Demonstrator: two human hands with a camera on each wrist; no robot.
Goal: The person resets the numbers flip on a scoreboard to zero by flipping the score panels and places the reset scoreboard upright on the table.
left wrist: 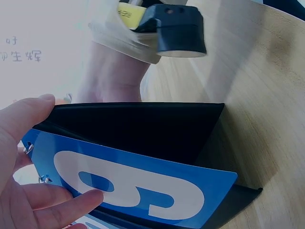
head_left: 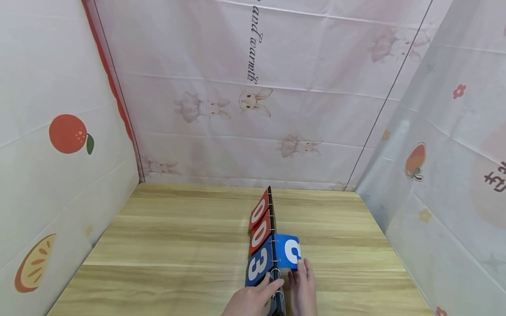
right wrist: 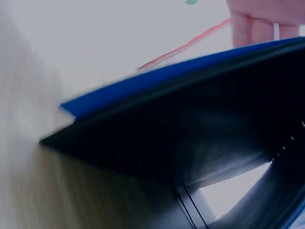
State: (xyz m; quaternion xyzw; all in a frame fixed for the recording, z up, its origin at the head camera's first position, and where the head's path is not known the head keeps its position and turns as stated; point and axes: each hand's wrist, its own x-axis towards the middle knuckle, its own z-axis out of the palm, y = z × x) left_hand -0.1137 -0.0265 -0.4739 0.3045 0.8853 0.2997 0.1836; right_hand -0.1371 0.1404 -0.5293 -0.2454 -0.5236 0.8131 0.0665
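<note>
A tabletop flip scoreboard [head_left: 259, 263] stands tent-like, with its ridge running away from me. Its left face shows red 0 cards and a blue 3 card. My left hand [head_left: 251, 298] grips the near end of the ridge; in the left wrist view its thumb [left wrist: 35, 107] lies on the black board and its fingers reach across a blue card [left wrist: 181, 191] with a large white numeral. Another blue number card [head_left: 285, 251] sticks out right from its rings, curved at its outer edge. My right hand [head_left: 304, 285] pinches that card's near corner.
The wood-grain table [head_left: 166, 245] extends on both sides of the scoreboard. Printed cloth walls [head_left: 221, 145] stand behind it and to either side. In the left wrist view, a black device [left wrist: 181, 31] is strapped over a pale sleeve.
</note>
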